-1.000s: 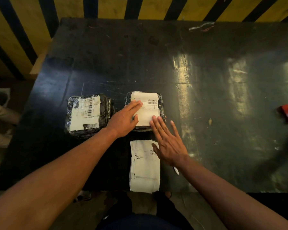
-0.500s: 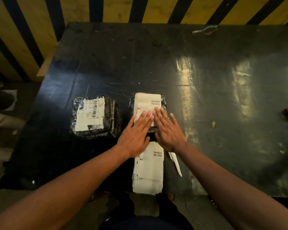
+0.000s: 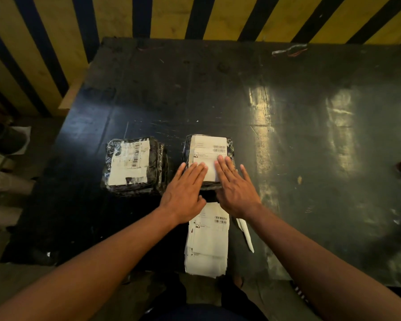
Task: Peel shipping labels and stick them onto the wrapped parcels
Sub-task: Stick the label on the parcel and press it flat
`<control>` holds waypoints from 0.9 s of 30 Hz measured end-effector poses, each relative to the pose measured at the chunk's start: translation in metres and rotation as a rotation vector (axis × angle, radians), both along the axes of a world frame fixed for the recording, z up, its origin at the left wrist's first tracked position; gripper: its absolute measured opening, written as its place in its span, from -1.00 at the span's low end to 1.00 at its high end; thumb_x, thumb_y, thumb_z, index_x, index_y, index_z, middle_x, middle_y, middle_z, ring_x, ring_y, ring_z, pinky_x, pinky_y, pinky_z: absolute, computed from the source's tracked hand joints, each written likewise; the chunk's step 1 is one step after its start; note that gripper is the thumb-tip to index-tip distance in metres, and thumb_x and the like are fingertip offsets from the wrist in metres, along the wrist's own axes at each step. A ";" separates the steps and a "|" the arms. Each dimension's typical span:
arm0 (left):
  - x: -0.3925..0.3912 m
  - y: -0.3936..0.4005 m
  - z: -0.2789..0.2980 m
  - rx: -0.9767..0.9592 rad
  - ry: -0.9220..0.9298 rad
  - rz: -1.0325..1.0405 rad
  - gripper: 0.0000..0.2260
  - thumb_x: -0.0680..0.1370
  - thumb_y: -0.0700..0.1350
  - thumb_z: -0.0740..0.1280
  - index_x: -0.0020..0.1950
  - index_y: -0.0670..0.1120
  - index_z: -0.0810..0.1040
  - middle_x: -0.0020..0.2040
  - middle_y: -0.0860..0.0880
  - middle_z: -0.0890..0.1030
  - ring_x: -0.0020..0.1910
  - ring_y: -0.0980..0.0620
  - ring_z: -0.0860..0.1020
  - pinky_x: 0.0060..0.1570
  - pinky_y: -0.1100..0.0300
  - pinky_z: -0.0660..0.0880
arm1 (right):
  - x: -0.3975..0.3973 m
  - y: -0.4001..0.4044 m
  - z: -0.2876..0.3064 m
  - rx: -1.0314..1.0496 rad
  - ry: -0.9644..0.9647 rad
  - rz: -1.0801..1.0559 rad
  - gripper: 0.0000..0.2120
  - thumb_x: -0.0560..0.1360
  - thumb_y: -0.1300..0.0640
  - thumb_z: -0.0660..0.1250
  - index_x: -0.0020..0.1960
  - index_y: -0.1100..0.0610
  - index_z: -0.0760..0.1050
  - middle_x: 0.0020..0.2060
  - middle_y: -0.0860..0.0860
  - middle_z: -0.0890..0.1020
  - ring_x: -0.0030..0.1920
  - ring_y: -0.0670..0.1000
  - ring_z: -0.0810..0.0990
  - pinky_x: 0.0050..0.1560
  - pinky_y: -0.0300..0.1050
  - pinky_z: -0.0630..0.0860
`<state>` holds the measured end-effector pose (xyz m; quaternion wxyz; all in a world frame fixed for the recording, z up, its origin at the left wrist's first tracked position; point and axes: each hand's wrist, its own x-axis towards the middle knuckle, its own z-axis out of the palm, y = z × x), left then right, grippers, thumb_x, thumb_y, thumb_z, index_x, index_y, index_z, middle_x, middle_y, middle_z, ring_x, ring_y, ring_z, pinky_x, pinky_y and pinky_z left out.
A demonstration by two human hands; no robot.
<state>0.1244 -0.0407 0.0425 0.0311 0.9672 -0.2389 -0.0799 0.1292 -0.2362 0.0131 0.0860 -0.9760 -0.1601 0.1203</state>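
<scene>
Both hands, left hand (image 3: 183,195) and right hand (image 3: 235,191), press flat with straight fingers on the label (image 3: 207,156) atop the wrapped parcel (image 3: 229,147).

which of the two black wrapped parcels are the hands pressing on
The right-hand black plastic-wrapped parcel: both the left hand and right hand lie flat on its white label. The other parcel is untouched.

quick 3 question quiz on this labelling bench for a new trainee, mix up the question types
1. True or false: both hands, left hand and right hand, press flat on the label of the right parcel.
2. How many wrapped parcels lie on the table?
3. The label stack lies: A) at the table's near edge, B) on the left parcel, C) by the far wall.

Key: 1 true; 2 two; 3 A.
</scene>
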 end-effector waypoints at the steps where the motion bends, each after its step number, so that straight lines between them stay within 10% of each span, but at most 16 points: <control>1: 0.004 -0.007 0.002 -0.011 0.010 0.008 -0.27 0.59 0.08 0.21 0.69 -0.10 0.02 0.68 -0.07 0.10 0.67 -0.02 0.02 0.65 -0.07 -0.12 | 0.000 -0.001 -0.001 -0.008 -0.002 -0.001 -0.31 0.70 -0.09 -0.03 0.65 0.08 -0.33 0.63 0.00 -0.31 0.63 0.03 -0.35 0.63 0.22 -0.19; 14: 0.026 0.003 0.015 -0.085 -0.073 0.029 -0.48 0.53 0.04 0.26 0.47 -0.11 0.42 0.38 -0.06 0.47 0.39 -0.03 0.45 0.64 0.01 0.04 | -0.003 0.001 0.004 0.001 0.003 -0.031 -0.23 0.66 -0.09 0.09 0.66 0.07 -0.30 0.64 0.00 -0.29 0.64 0.03 -0.33 0.63 0.26 -0.19; 20: 0.032 -0.025 0.007 -0.049 0.033 -0.042 -0.35 0.67 0.08 0.11 0.69 -0.08 -0.05 0.70 -0.05 -0.03 0.68 0.01 -0.09 0.65 -0.03 -0.17 | -0.003 0.003 0.001 0.020 0.010 -0.056 -0.17 0.64 -0.10 0.13 0.65 0.05 -0.36 0.65 -0.01 -0.29 0.64 0.04 -0.33 0.63 0.25 -0.20; 27: 0.046 0.014 0.008 0.024 0.011 0.032 -0.32 0.65 0.06 0.15 0.69 -0.07 -0.07 0.70 -0.04 0.00 0.67 0.01 -0.04 0.64 -0.05 -0.16 | -0.003 0.000 0.004 0.013 -0.001 -0.022 -0.18 0.62 -0.06 0.15 0.66 0.06 -0.31 0.65 -0.01 -0.29 0.64 0.04 -0.32 0.62 0.27 -0.20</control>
